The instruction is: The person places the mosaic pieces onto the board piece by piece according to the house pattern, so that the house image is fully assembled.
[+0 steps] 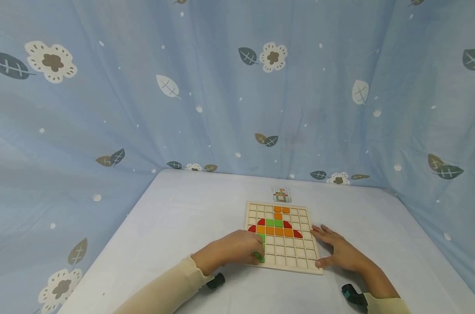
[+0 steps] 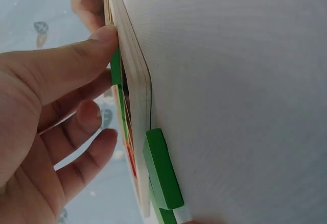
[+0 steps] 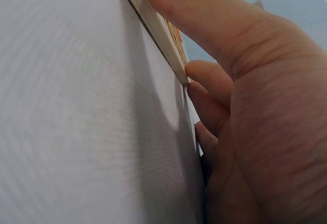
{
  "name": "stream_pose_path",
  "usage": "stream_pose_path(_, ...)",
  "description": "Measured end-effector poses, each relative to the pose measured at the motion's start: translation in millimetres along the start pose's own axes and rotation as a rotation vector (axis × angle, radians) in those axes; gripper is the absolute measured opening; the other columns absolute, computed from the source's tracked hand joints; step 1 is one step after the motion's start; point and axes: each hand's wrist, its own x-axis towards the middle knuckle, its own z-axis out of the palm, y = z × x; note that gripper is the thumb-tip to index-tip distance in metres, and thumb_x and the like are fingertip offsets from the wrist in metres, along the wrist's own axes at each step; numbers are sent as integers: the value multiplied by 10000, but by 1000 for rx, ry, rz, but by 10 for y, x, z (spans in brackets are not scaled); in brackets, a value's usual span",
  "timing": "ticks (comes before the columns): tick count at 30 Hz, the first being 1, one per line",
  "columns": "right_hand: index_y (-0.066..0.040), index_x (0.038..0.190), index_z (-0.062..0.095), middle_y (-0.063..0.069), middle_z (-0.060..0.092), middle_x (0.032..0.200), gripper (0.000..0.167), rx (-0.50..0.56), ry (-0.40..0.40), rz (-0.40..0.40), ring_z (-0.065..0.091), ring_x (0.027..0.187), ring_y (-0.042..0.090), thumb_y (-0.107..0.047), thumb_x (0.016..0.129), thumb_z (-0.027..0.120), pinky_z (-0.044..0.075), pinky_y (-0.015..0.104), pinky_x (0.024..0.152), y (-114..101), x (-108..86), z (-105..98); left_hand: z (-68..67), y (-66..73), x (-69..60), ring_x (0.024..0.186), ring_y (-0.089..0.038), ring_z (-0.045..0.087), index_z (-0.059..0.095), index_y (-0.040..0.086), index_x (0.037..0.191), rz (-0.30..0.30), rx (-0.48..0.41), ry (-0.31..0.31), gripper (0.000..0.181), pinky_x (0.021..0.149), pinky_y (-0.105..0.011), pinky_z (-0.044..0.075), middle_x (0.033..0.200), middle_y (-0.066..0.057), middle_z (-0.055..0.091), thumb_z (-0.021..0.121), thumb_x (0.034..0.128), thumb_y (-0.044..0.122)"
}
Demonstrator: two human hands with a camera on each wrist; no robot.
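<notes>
A wooden grid board (image 1: 290, 251) lies on the white table with orange, green and red pieces in its upper and middle cells. Over the board's near left corner, my left hand (image 1: 239, 247) pinches a green block (image 2: 116, 68) between thumb and forefinger, its other fingers loosely bent. That block sits at the grid's surface. Against the board's right edge rests my right hand (image 1: 339, 252), fingers spread, with thumb and fingertips touching the wooden rim. Beside the board in the left wrist view is a loose green block (image 2: 162, 170), with more green partly hidden behind it.
A small picture card (image 1: 281, 195) with a coloured grid pattern lies just beyond the board's far edge. A blue curtain (image 1: 222, 87) with leaves and flowers hangs behind and around the white table (image 1: 182, 205). Dark wrist devices (image 1: 353, 294) show below both hands.
</notes>
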Motion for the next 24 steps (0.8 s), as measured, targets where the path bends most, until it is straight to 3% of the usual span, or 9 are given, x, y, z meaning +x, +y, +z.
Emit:
stream_pose_path(6,-129,1473,443,140,307,1547,1052,12,0,6,139,1423,437,-598,608,814,128,721,1025,15,4,12,-9,-5,29,727,56,476,774,287,840,-6,-7,-8,83,669,-127,422,799,215,567,830,784,263)
stream_pose_path(20,-128,1474,441,139,310,1546,1066,-3,3,-14,143,1420,440,-608,599,813,132,718,1025,25,-3,23,-17,-25,23,725,53,477,766,285,856,-11,-18,-27,84,684,-147,427,810,221,556,820,796,261)
stream_pose_path(24,-132,1471,446,139,312,1545,1062,-1,6,-13,147,1419,440,-600,595,822,133,719,1024,18,-3,17,-94,-85,-45,792,59,512,758,269,928,-24,-84,-10,136,756,-167,443,886,231,597,811,803,276)
